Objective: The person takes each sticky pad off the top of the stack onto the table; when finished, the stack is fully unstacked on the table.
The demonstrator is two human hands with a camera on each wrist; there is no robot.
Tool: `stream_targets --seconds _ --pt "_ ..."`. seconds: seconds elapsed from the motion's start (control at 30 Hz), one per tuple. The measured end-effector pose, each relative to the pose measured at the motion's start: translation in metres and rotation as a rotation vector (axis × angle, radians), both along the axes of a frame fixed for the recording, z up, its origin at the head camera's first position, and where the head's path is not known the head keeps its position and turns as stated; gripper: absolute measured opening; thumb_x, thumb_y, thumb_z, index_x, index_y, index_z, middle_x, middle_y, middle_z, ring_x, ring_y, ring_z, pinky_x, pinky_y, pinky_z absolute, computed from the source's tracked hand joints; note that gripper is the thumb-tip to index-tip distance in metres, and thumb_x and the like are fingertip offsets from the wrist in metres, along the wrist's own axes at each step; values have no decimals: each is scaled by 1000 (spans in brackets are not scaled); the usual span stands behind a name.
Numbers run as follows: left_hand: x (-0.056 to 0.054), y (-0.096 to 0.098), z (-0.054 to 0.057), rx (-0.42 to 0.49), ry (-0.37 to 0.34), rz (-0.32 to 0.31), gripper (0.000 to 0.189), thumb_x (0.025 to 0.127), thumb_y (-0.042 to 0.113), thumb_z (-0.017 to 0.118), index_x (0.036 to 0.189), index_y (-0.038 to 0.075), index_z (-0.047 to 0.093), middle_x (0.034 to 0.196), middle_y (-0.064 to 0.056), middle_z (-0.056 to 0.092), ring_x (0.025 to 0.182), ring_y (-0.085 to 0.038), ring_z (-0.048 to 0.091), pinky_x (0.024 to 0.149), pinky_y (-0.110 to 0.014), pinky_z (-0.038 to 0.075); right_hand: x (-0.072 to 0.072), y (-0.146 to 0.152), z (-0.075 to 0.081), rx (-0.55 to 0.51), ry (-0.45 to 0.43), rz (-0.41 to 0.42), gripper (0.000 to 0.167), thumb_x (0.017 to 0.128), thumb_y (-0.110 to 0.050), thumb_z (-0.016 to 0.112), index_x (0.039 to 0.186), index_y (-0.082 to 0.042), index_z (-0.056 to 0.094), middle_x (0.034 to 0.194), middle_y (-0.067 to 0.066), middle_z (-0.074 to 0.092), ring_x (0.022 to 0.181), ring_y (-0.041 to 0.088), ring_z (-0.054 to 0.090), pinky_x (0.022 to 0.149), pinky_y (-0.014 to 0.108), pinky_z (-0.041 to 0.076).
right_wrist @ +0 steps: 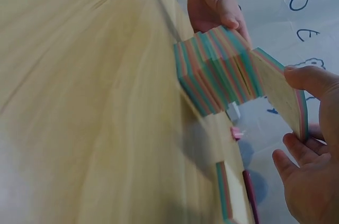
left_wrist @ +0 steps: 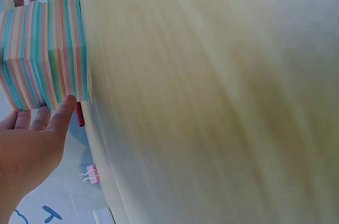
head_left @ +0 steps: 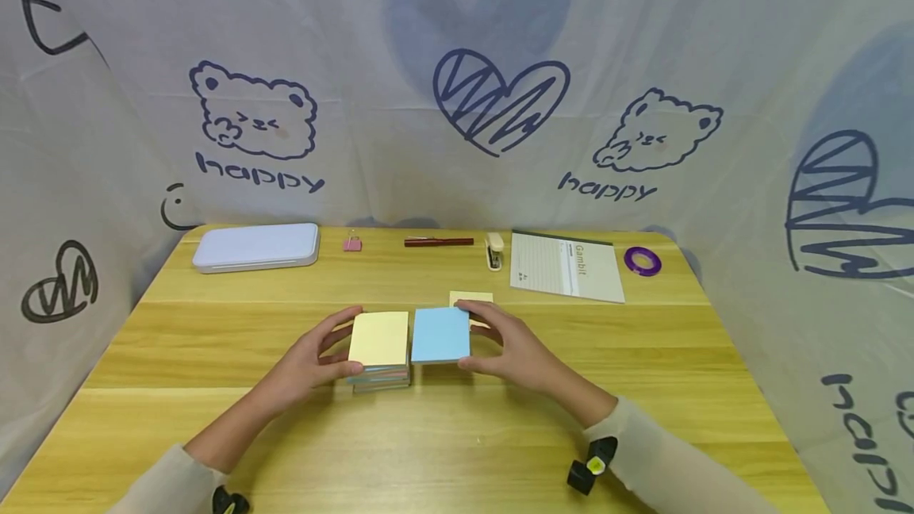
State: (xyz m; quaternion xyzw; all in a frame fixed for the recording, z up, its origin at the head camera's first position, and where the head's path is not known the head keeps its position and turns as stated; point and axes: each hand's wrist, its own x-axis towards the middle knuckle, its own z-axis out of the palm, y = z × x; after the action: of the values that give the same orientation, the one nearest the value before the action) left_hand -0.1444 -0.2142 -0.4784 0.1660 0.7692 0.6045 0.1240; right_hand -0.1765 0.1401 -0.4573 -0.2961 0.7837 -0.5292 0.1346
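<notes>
My left hand (head_left: 314, 359) grips a tall stack of sticky note pads (head_left: 379, 339), thumb on the near side and fingers behind. Its top is yellow, and striped layers of blue, pink and yellow edges (left_wrist: 45, 57) show in the left wrist view. To the right, my right hand (head_left: 510, 346) pinches a thin blue-topped sticky note pad (head_left: 440, 335) by its right side. The right wrist view shows this pad's pale underside (right_wrist: 278, 97), tilted and raised near the top of the stack. Behind the right hand a yellow sticky note pad (head_left: 471, 297) lies partly hidden on the table.
Along the wooden table's (head_left: 457, 450) back edge lie a white case (head_left: 257, 247), a pink binder clip (head_left: 352, 245), a dark red pen (head_left: 439, 242), a small stapler (head_left: 494, 252), a notebook (head_left: 550, 264) and a purple tape roll (head_left: 628, 261). Printed cloth (head_left: 371, 22) hangs around the table.
</notes>
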Motion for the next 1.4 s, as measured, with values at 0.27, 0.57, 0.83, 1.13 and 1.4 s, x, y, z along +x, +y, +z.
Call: stream_targets --seconds 0.27,0.57,0.83,1.13,1.4 --pt "0 1 0 -4 -2 4 87 93 13 77 162 2 26 167 -21 27 152 -47 26 114 -62 35 5 20 -14 12 -59 -11 82 89 -14 84 157 -4 39 159 13 42 145 33 44 117 44 41" --pt "-1 0 -1 4 -8 -2 87 93 13 77 162 3 25 167 -21 27 152 -47 25 114 -62 35 9 34 -31 133 -87 -43 83 87 -24 86 156 -8 42 159 14 43 138 38 52 114 48 43" --pt "0 0 -1 -8 -6 4 86 94 14 77 162 5 27 167 -19 27 152 -46 26 115 -61 34 14 41 -36 287 -4 -70 84 84 -30 88 156 -16 46 157 7 47 145 31 43 121 54 33" --pt "0 0 -1 -9 -9 7 86 94 14 77 162 5 26 167 -20 27 152 -46 26 115 -61 34 16 44 -40 412 67 -20 87 85 -30 88 157 -13 43 161 8 43 149 30 39 121 52 34" --pt "0 0 -2 -1 -9 5 85 94 13 77 162 5 26 167 -20 27 152 -46 25 115 -63 33 17 43 -42 425 109 10 87 86 -30 87 158 -9 41 161 12 42 148 33 40 119 54 36"
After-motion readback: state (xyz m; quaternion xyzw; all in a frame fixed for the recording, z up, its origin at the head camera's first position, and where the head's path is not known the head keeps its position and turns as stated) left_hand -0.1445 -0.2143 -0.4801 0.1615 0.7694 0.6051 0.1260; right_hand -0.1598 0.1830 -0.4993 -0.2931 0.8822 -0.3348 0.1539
